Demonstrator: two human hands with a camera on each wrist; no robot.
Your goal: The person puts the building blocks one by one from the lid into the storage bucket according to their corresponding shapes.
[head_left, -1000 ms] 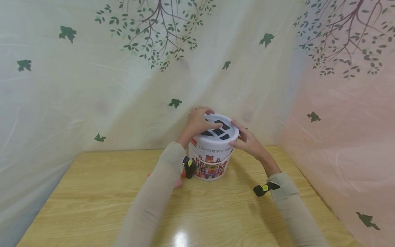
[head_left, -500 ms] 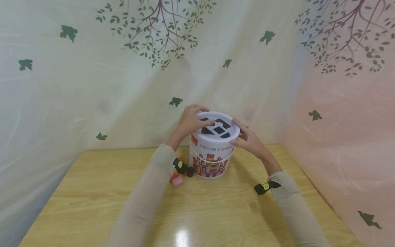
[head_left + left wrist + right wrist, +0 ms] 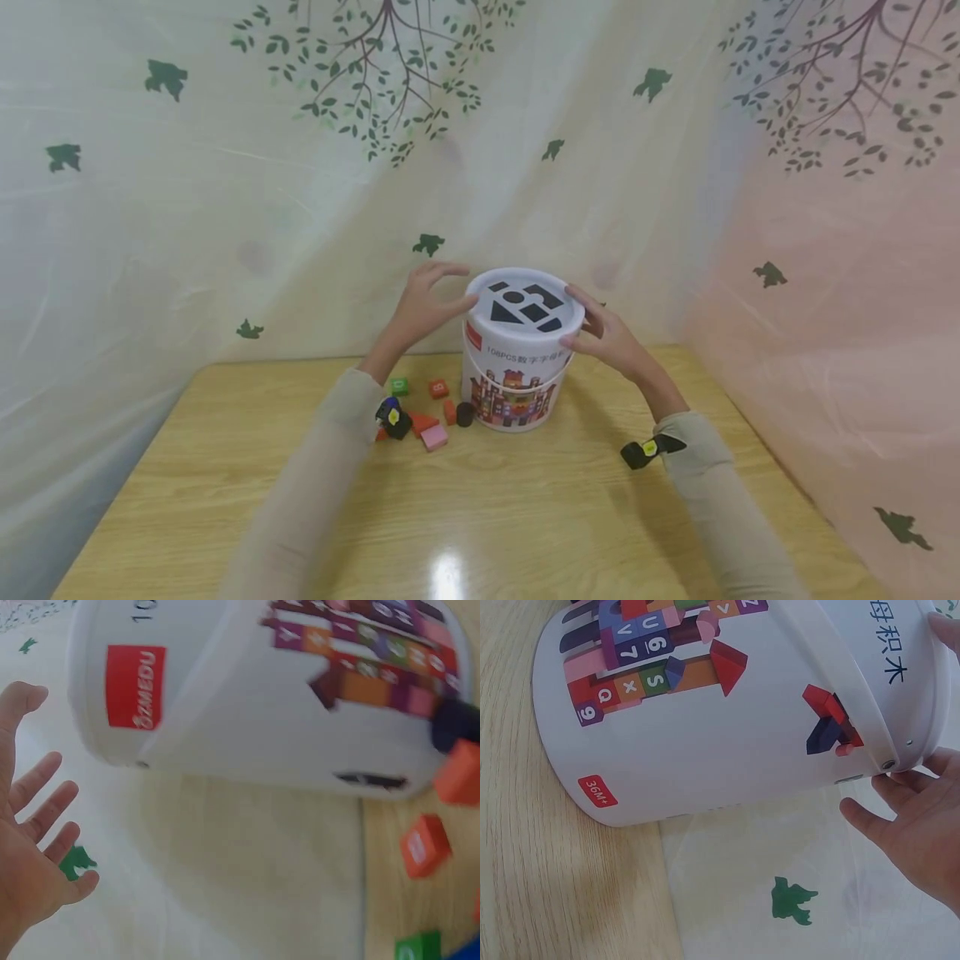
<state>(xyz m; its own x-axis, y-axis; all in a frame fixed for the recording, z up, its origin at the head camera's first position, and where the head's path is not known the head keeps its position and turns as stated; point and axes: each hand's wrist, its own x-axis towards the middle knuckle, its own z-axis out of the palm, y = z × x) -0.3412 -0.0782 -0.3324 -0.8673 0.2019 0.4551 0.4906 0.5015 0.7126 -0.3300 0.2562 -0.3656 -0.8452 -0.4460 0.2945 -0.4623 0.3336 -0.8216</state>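
Observation:
A white toy-block bucket (image 3: pixel 517 367) stands upright on the table, its lid (image 3: pixel 536 312) on top with dark cut-out shapes. My right hand (image 3: pixel 611 342) holds the lid's right edge, thumb at the front and fingers round the back; in the right wrist view the thumb and fingertips lie against the rim. My left hand (image 3: pixel 423 308) hangs in the air left of the lid, fingers spread, holding nothing. In the left wrist view that hand (image 3: pixel 34 832) is apart from the bucket wall.
Loose blocks lie left of the bucket: a green one (image 3: pixel 399 387), a red lettered one (image 3: pixel 438 389), a pink one (image 3: pixel 434 437), a dark round one (image 3: pixel 465 414) and several more. A printed curtain (image 3: pixel 337 250) hangs behind the wooden table (image 3: pixel 525 517).
My left hand has let go of the lid and moved left, uncovering the lid's shapes and the blocks on the table. The right hand stays at the rim.

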